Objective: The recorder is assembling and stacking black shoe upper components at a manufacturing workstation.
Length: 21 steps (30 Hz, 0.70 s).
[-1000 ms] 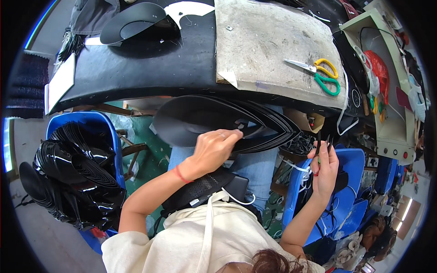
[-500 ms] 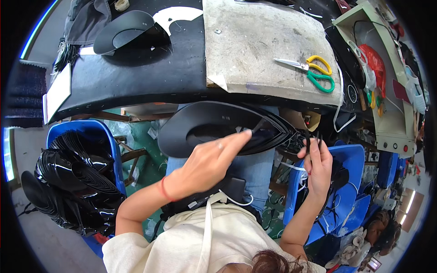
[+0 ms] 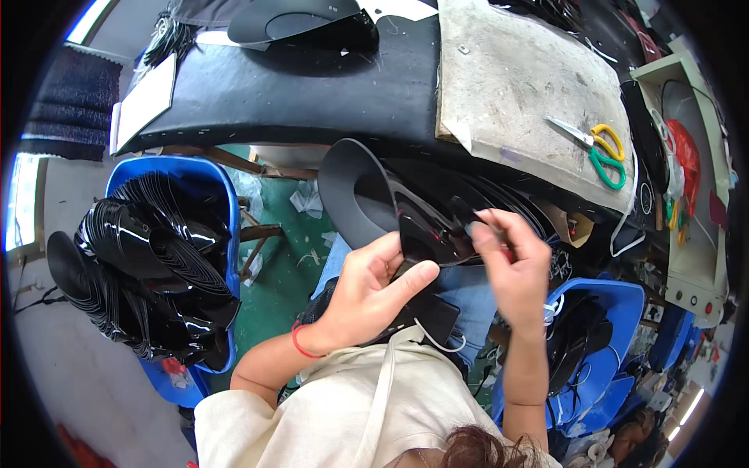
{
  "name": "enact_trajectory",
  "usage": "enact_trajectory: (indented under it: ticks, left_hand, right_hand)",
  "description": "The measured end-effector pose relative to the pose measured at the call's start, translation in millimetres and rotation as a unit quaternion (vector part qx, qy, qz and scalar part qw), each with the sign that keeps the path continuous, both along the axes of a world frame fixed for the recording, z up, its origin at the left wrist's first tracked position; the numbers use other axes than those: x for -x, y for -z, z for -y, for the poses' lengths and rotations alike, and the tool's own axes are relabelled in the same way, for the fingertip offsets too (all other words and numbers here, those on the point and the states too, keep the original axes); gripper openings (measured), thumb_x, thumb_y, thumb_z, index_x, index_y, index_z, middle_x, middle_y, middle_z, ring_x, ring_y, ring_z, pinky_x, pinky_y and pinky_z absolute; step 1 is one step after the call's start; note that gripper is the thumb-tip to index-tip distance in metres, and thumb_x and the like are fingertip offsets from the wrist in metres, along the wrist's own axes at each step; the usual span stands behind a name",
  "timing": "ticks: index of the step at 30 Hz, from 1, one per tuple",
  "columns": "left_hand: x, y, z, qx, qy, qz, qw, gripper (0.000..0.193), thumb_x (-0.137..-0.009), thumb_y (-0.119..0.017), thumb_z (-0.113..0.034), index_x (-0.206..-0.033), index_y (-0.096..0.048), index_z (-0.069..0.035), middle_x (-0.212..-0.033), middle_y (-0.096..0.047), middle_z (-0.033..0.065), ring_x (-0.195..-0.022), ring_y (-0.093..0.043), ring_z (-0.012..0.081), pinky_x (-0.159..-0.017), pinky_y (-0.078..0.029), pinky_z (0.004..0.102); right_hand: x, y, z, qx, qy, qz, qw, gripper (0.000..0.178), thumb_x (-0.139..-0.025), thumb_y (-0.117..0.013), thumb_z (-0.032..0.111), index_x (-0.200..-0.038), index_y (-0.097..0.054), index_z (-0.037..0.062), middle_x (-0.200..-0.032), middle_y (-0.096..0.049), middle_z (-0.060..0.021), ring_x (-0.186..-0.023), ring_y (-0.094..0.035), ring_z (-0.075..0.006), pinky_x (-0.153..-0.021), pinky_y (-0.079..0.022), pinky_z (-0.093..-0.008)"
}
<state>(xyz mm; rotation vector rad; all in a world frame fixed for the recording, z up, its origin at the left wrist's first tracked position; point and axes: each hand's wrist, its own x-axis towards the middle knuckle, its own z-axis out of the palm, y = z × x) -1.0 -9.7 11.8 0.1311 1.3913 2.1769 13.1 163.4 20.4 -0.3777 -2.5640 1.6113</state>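
Observation:
On my lap lies a stack of black curved sheets point(image 3: 499, 195), glossy on one side, matt on the other. One black sheet point(image 3: 355, 195) with an oval cut-out stands raised and bent at the stack's left end. My left hand point(image 3: 374, 285) grips its lower edge, with the fingers curled behind and the thumb pointing right. My right hand point(image 3: 515, 265), slightly blurred, is closed by the sheet's right part, thumb and finger pinched at a small dark piece point(image 3: 465, 212) whose kind I cannot make out.
A blue bin point(image 3: 234, 234) of stacked glossy black sheets stands at left, another blue bin point(image 3: 624, 312) at right. Ahead, the black-covered table point(image 3: 312, 93) carries a grey board point(image 3: 538, 86) with scissors point(image 3: 589, 140), plus another curved black sheet point(image 3: 289, 23).
My left hand has moved down from the stack's top to the raised sheet's lower edge. My right hand has come left from the stack's right end. The view has shifted.

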Motion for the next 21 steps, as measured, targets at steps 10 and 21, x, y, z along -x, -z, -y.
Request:
enact_trajectory:
  ticks: [10,21]
  left_hand:
    - [2.1,10.4,-5.4,0.079,0.057,-0.046,0.994,0.016,-0.088,-0.047,0.002,-0.103,-0.052,0.004,-0.079,-0.057,0.0013,-0.070,-0.043,0.0028,-0.058,-0.039,0.0203]
    - [0.8,12.9,-0.5,0.198,0.089,-0.171,0.961,0.009,-0.088,-0.052,-0.004,-0.095,-0.054,0.002,-0.059,-0.048,0.0055,-0.054,-0.040,0.0065,-0.046,-0.034,0.0255]
  right_hand:
    - [-0.7,-16.8,-18.0,0.022,-0.188,0.065,0.980,0.017,-0.071,-0.073,0.006,-0.079,-0.060,0.0000,-0.066,-0.062,-0.0038,-0.057,-0.055,-0.0045,-0.050,-0.042,-0.0183]
    - [-3.8,-21.7,-9.4,-0.111,-0.181,0.039,0.976,0.019,-0.070,-0.075,0.012,-0.075,-0.059,0.0017,-0.059,-0.059,-0.0078,-0.049,-0.056,-0.0119,-0.046,-0.041,-0.0233]
